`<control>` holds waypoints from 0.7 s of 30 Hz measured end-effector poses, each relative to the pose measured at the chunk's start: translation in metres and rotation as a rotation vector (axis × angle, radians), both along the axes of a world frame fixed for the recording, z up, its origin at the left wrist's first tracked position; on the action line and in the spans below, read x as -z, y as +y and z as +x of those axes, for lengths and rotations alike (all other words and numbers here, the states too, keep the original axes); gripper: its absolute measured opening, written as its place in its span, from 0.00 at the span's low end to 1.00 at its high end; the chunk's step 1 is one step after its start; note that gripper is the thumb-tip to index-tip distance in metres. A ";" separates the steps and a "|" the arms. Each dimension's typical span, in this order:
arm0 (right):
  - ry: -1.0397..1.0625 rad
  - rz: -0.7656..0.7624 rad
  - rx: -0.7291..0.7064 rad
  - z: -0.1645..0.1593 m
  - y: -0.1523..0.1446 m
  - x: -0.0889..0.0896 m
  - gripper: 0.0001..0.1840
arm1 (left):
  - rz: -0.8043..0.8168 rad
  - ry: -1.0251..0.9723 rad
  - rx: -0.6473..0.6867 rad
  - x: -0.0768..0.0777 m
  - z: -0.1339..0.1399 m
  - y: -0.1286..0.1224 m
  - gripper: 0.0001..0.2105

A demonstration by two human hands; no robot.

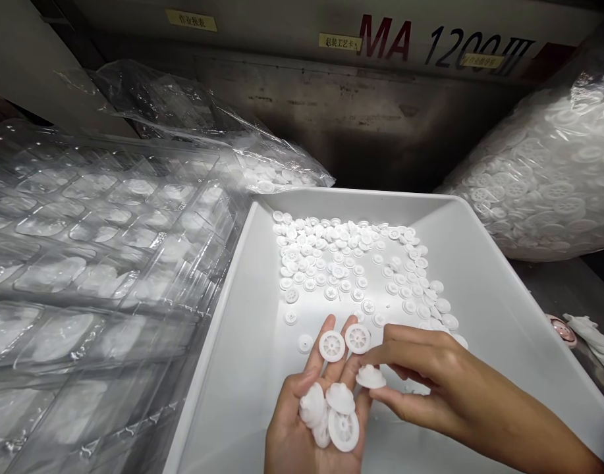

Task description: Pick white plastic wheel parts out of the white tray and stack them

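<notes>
My left hand [289, 415] is palm up over the light grey bin [227, 316], cradling several small white plastic wheels [344, 430]. Two of these, a spoked wheel [332, 346] and another spoked wheel [357, 338], rest on its fingers. Between the thumb and fingers of my right hand [425, 372], a white domed wheel [370, 377] is pinched just beside the left fingers. Below and beyond the hands, many similar white wheels [331, 237] lie loose on the bin floor, piled thickest toward the far side.
Stacked clear plastic trays [49, 276] stand along the left. Behind them lies a clear bag [276, 164] with white pieces inside. At right, a large clear bag [553, 178] bulges with white wheels. A machine panel [292, 92] forms the back, and a whitish cloth [595, 339] lies far right.
</notes>
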State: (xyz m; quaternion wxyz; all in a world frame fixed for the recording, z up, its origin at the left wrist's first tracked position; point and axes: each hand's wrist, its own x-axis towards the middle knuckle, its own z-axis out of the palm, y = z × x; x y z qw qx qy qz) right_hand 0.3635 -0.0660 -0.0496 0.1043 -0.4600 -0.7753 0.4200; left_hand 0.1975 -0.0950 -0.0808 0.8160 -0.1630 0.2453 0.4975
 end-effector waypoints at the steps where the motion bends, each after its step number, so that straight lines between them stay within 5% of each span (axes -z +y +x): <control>1: 0.008 -0.024 0.020 -0.001 0.001 0.000 0.06 | -0.006 0.022 -0.005 0.001 0.000 0.000 0.19; 14: -0.066 -0.107 0.148 -0.002 0.001 0.009 0.11 | 0.044 -0.154 -0.068 0.012 0.000 -0.003 0.20; 21: -0.078 -0.056 0.168 0.002 0.006 0.008 0.08 | -0.008 -0.073 -0.069 0.007 0.001 -0.004 0.32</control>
